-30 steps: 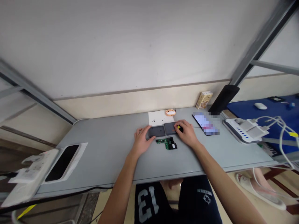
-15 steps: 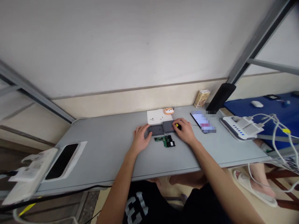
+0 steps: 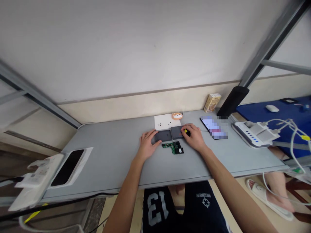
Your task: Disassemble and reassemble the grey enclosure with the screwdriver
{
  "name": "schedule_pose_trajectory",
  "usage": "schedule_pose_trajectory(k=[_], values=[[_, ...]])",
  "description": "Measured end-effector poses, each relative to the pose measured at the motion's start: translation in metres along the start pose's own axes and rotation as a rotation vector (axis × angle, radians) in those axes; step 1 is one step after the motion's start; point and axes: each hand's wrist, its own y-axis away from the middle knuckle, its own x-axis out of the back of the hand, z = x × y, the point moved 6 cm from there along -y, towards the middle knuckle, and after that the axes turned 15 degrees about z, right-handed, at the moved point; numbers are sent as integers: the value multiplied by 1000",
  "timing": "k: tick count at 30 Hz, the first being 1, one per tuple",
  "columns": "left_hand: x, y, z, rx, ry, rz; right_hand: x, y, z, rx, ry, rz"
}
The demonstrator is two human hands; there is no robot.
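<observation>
Two dark grey plastic case halves lie side by side on the desk. My left hand (image 3: 147, 145) steadies the left half (image 3: 164, 136), thumb on its near edge and fingers at its far corner. At the right half (image 3: 176, 132), my right hand (image 3: 193, 137) holds a small screwdriver (image 3: 186, 131) with a yellow-and-black handle, its thin shaft pointing right. Those right fingertips touch or hover by the case half; I cannot tell which. A green circuit board (image 3: 173, 148) with black parts lies just in front of the case halves.
Behind the case, a white sheet (image 3: 161, 120) carries several tiny dark screws and an orange animal-face pouch (image 3: 177, 116). A lit phone (image 3: 212, 127), a small box (image 3: 212, 102), a black cylinder (image 3: 233, 102) and a power strip (image 3: 252, 134) stand right. Another phone (image 3: 68, 167) lies left.
The camera view has shifted slightly, and the legs below the desk have moved into fuller view. Both hands stay at the case with the same holds.
</observation>
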Motion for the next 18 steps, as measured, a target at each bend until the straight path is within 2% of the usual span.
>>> schedule_pose_trajectory(k=[18], values=[[0,0,-1,12,14,10,2,1,-2,-19,-10,4]])
